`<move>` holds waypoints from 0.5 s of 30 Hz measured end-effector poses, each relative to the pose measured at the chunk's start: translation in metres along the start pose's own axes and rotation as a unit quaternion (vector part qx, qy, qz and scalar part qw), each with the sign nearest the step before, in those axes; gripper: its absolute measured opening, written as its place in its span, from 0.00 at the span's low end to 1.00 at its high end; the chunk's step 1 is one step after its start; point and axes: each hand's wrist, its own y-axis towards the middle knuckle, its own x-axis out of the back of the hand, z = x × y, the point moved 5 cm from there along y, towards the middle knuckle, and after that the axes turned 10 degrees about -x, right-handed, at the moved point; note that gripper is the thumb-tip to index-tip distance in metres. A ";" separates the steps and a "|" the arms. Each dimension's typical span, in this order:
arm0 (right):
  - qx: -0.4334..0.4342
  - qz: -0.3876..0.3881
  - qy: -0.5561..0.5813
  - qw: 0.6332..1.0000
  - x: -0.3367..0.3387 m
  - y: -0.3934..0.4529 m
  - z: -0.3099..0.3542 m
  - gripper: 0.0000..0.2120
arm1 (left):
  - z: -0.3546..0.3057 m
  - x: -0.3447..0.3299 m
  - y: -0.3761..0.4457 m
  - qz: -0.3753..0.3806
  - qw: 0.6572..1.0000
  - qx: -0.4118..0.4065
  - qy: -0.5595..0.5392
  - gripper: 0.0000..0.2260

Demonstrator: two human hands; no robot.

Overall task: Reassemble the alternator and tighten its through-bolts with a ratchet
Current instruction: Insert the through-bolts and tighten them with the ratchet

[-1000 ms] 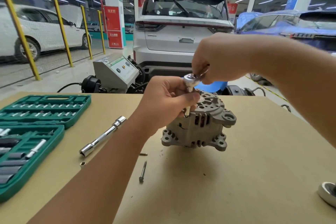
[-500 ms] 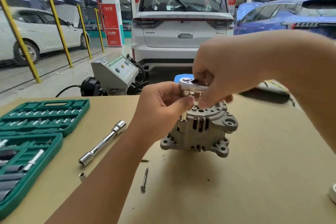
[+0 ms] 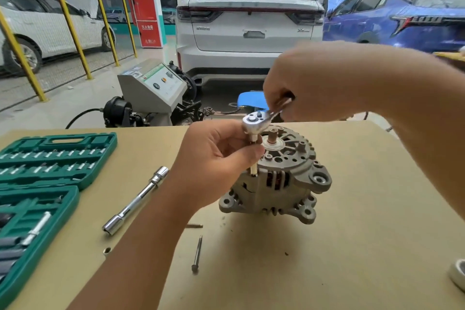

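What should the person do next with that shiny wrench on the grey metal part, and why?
Probably swing the handle of the chrome ratchet another stroke. The right hand grips that handle, while the left hand pinches the thin extension shaft standing upright into the grey cast-metal alternator. A loose dark bolt on the tan cardboard tabletop suggests more remain.

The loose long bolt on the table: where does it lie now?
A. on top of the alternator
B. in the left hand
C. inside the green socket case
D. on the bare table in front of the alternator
D: the loose bolt lies flat on the table, nearer the camera than the alternator, touching no hand or case.
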 end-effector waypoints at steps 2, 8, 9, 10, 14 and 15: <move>0.028 0.033 0.024 0.999 0.000 -0.007 0.001 0.13 | -0.003 -0.004 0.001 -0.014 0.999 -0.018 0.025 0.10; 0.000 -0.016 0.042 0.999 0.003 -0.004 0.003 0.06 | 0.001 -0.002 -0.002 -0.031 0.999 0.009 -0.006 0.07; -0.004 -0.023 0.028 0.999 0.000 -0.005 0.003 0.07 | 0.001 -0.002 -0.002 -0.030 1.000 0.005 -0.002 0.07; -0.008 -0.006 0.033 0.999 -0.005 -0.007 0.004 0.06 | 0.001 -0.004 -0.002 -0.031 1.000 0.000 0.000 0.07; -0.029 0.016 0.077 0.997 -0.016 -0.009 -0.001 0.06 | -0.001 -0.004 -0.001 -0.028 1.000 -0.005 -0.003 0.07; -0.032 -0.007 0.073 0.997 -0.016 -0.008 -0.006 0.05 | -0.001 -0.005 -0.001 -0.018 1.000 -0.010 0.000 0.07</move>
